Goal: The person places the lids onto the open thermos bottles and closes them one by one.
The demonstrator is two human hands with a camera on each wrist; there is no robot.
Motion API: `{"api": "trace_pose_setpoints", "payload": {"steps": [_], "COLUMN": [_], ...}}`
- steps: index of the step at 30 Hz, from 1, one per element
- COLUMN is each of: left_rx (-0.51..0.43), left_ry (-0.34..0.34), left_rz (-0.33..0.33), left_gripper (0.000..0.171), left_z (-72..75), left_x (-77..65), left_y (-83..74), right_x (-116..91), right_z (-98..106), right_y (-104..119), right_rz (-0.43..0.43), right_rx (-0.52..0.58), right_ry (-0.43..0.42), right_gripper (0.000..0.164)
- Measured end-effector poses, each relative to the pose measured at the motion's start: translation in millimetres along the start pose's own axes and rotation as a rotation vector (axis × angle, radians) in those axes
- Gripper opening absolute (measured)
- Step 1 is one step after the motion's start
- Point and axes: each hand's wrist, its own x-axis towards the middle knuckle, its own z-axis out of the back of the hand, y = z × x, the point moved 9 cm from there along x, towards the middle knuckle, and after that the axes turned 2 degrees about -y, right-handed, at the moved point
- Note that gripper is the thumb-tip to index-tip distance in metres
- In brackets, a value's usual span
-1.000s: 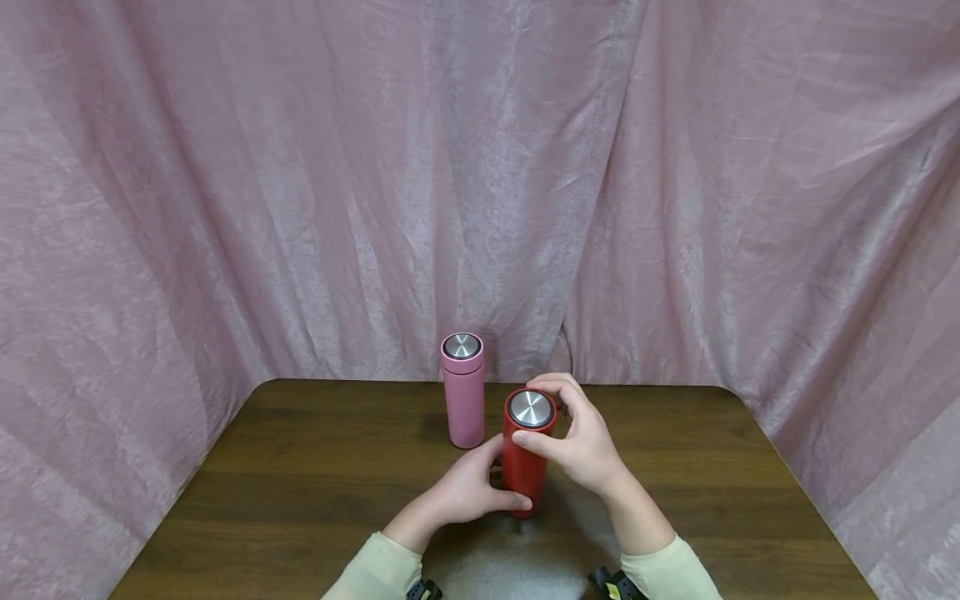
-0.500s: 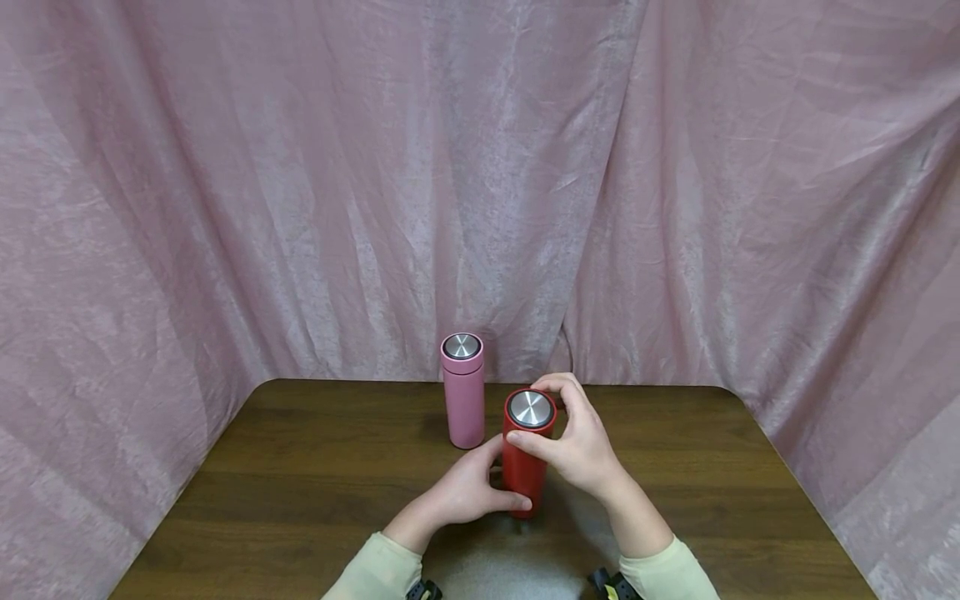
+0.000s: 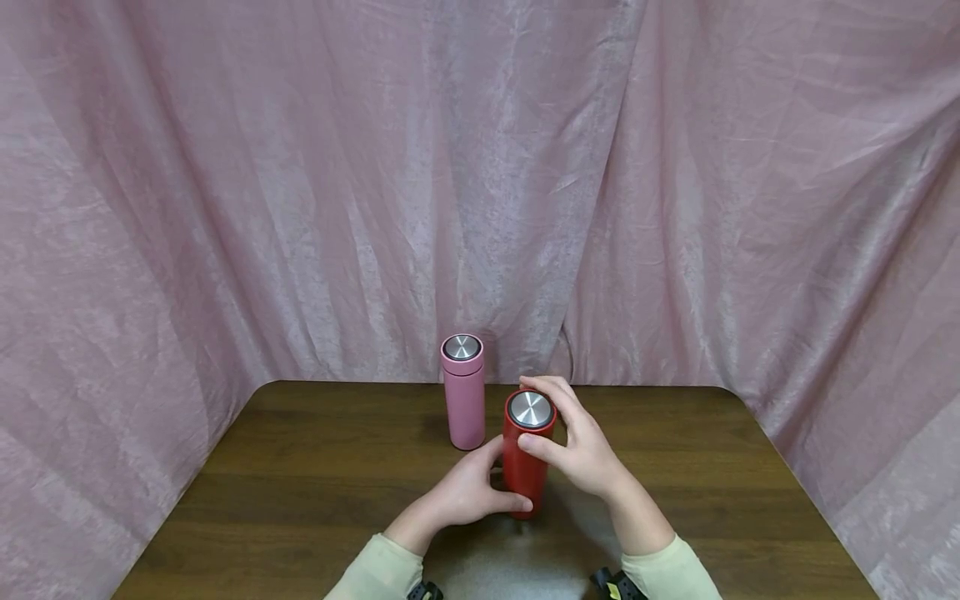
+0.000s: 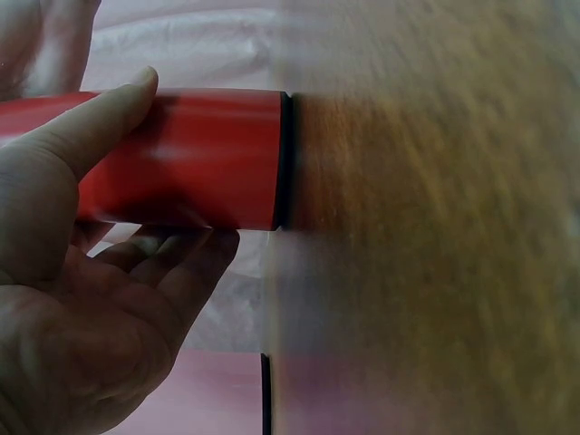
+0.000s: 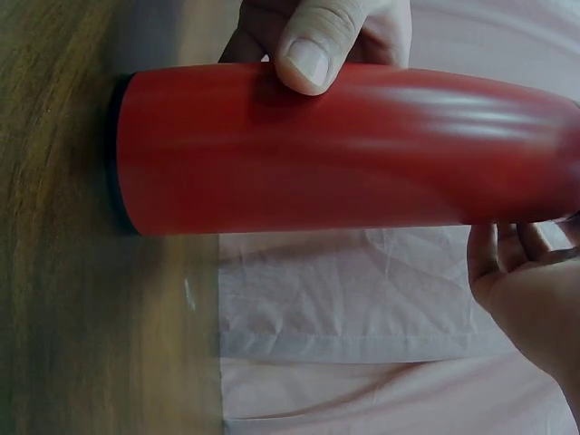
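Observation:
A red thermos [image 3: 523, 471] with a silver disc on its lid [image 3: 531, 409] stands upright on the table in the head view. My left hand [image 3: 467, 493] grips its lower body, thumb across the near side and fingers behind. Round the lid end curls my right hand [image 3: 587, 450], its thumb on the near side and fingers reaching over the far side. In the left wrist view, the thermos's dark base [image 4: 285, 161] meets the tabletop. The right wrist view shows its long red side [image 5: 317, 163], with the lid mostly cut off at the edge.
A pink thermos [image 3: 465, 408] stands upright just behind and left of the red one, close to the left fingers. The brown wooden table [image 3: 315, 475] ends at a pink curtain [image 3: 360, 208] along the back and sides.
My right thumb has shifted a little to the right along the near side of the lid, while its fingers have moved left over the far side. The left hand keeps its hold.

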Motion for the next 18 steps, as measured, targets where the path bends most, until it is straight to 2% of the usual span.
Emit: {"api": "trace_pose_setpoints", "payload": {"steps": [5,18], "left_rx": [0.007,-0.003], "left_ry": [-0.001,-0.002], "left_rz": [0.004,0.013], "left_gripper": [0.063,0.06], "left_z": [0.0,-0.6], "left_x": [-0.1,-0.1], "left_y": [0.3,0.4], "right_x": [1.4,2.6], "right_z": [-0.6,2.9], "right_y": [4.5,4.8], "right_rz": [0.068,0.043], "right_rx": [0.08,0.068], "right_ry": [0.036,-0.015], "right_gripper": [0.065,0.055]}}
